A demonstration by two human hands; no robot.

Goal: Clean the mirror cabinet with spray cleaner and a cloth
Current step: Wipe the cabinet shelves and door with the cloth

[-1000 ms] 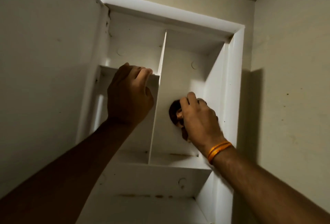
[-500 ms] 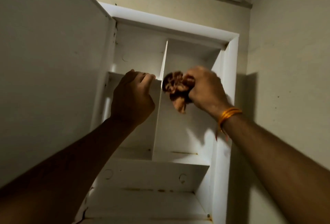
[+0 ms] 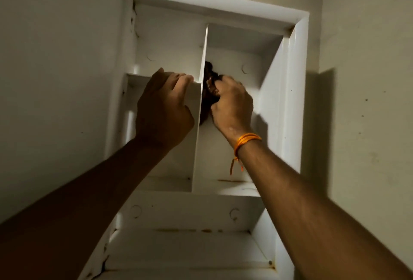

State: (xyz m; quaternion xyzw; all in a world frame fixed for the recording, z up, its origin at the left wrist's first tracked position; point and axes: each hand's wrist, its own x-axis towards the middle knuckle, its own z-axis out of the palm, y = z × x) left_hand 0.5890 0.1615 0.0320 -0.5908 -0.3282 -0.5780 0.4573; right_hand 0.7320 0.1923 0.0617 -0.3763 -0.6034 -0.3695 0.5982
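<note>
Cloth (image 3: pixel 211 83) shifted onto divider (image 3: pixel 197 145).
The right hand (image 3: pixel 232 103) grips the bunched cloth, moved from the divider's front edge to its right face; left hand (image 3: pixel 163 112) still curled over shelf (image 3: pixel 136 77) edge.

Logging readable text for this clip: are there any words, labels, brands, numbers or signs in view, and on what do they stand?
None can be read. The white cabinet, its open door, the dark cloth in the right hand and the orange wrist thread show no print. The curved marks on the back panel are round impressions, not letters.
</note>
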